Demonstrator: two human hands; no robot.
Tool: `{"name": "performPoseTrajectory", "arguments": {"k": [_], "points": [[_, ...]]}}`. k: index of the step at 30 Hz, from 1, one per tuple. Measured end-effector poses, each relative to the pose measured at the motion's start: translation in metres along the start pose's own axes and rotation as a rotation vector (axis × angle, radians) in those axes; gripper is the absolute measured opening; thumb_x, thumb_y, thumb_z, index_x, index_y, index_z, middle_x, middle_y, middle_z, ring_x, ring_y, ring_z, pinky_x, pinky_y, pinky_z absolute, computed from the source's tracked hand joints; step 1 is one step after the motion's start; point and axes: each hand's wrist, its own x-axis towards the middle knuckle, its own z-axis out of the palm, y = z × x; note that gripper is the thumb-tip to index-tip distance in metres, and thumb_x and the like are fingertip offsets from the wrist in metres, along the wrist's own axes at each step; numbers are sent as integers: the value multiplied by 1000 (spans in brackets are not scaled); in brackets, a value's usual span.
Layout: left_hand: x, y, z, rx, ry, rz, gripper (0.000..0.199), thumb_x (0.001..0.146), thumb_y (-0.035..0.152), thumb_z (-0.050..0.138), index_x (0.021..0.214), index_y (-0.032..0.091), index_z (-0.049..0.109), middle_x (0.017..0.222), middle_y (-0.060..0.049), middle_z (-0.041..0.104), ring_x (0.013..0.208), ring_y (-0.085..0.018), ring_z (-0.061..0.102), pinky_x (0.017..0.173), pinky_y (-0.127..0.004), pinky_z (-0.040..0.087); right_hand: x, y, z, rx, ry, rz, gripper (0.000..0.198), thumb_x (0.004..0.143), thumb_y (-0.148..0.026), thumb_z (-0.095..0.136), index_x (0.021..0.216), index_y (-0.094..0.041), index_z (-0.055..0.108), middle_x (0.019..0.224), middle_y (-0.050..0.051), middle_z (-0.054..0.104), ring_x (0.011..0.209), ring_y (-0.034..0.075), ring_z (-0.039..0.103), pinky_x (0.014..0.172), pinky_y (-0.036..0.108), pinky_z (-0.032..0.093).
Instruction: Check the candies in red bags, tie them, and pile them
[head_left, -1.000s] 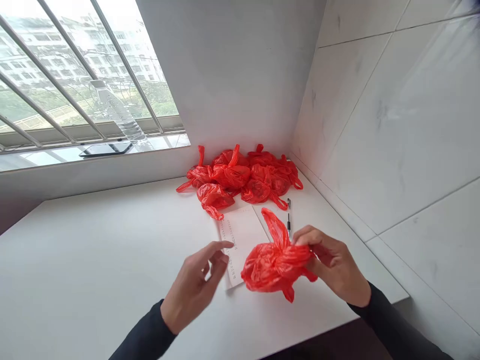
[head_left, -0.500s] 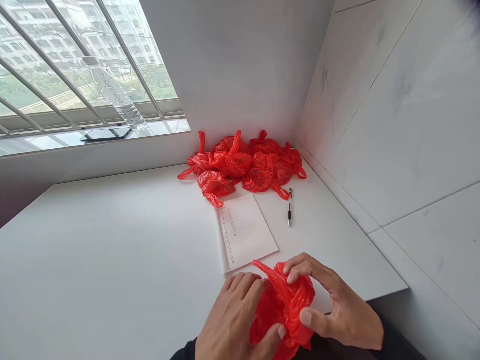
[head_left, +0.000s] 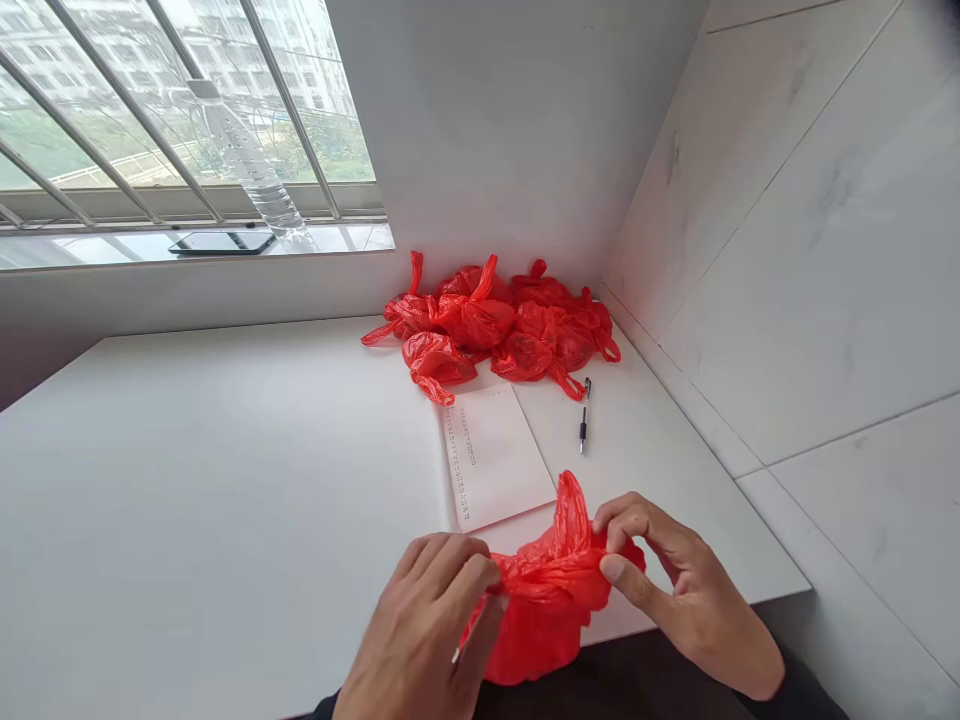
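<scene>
A red plastic bag (head_left: 544, 610) is stretched between my two hands at the table's front edge, one handle loop sticking up. My left hand (head_left: 427, 625) grips the bag's left side; its fingertips are partly hidden behind the film. My right hand (head_left: 675, 585) pinches the bag's right side between thumb and fingers. What the bag holds, if anything, does not show. Just beyond it lies a sheaf of white paper (head_left: 501, 460) with lines of small print along its left side.
Several knotted red bags (head_left: 495, 325) are heaped against the back wall on the white table (head_left: 247, 480). A black and clear pen (head_left: 583, 425) lies right of the paper. On the windowsill are a tilted water bottle (head_left: 255, 165) and a dark flat tablet-like device (head_left: 223, 242).
My hands have moved apart, and the bunched bag is now spread wider between them. Its handle loop has risen upright. The camera view has shifted slightly.
</scene>
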Motion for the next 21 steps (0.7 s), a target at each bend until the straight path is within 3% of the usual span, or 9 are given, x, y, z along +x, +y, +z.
{"name": "performPoseTrajectory", "arguments": {"k": [4, 7, 8, 11, 13, 15, 17, 21], "points": [[-11, -11, -14, 14, 49, -117, 6, 100, 22, 50, 98, 25, 55, 97, -1, 65, 88, -17, 60, 77, -30, 51, 1, -2, -4, 7, 103, 82, 18, 103, -38, 53, 91, -25, 51, 114, 2, 58, 109, 20, 57, 92, 28, 43], [-16, -10, -16, 9, 67, -168, 13, 101, 24, 50, 112, 27, 56, 110, -3, 65, 96, -17, 64, 83, -27, 54, 3, -4, 0, 3, 68, 99, 7, 101, -32, 50, 97, -26, 51, 121, 2, 56, 115, 20, 55, 95, 29, 42], [-15, -8, -15, 18, 61, -149, 22, 99, 24, 52, 121, 27, 54, 117, -5, 65, 101, -17, 64, 87, -27, 55, 4, -5, 2, -13, 32, 84, 6, 98, -30, 51, 103, -27, 52, 122, 2, 56, 116, 20, 54, 97, 30, 42], [-9, 0, -11, 45, 27, 16, 48, 87, 20, 65, 133, 25, 50, 125, -7, 64, 110, -21, 63, 92, -32, 56, 7, -11, 11, -92, -92, 2, 33, 90, -26, 61, 122, -30, 53, 122, 2, 56, 114, 22, 53, 98, 34, 43], [-3, 4, -9, 22, 11, 112, 37, 84, 15, 67, 119, 25, 57, 110, -5, 68, 100, -21, 63, 88, -34, 56, 9, -14, 15, -134, -157, -37, 28, 91, -28, 66, 117, -31, 58, 116, 2, 58, 110, 22, 53, 96, 34, 44], [0, 4, -10, -16, 0, 124, 19, 89, 12, 62, 103, 24, 60, 95, -3, 67, 88, -19, 62, 82, -34, 56, 11, -16, 15, -144, -191, -46, 6, 97, -33, 63, 101, -28, 61, 103, 1, 59, 102, 22, 55, 90, 34, 44], [-2, 0, -13, -50, 3, 91, 14, 94, 11, 57, 99, 24, 60, 91, -3, 66, 85, -17, 61, 79, -31, 55, 10, -14, 11, -137, -183, -31, 19, 103, -37, 56, 88, -26, 57, 92, 0, 57, 93, 21, 55, 86, 34, 44], [-17, -15, -20, -108, 91, -60, 15, 97, 17, 55, 106, 26, 62, 103, -4, 65, 92, -16, 65, 79, -23, 55, 4, -5, -1, -110, -37, 147, 28, 106, -47, 46, 90, -25, 51, 89, 1, 55, 81, 20, 53, 67, 29, 45]]}}
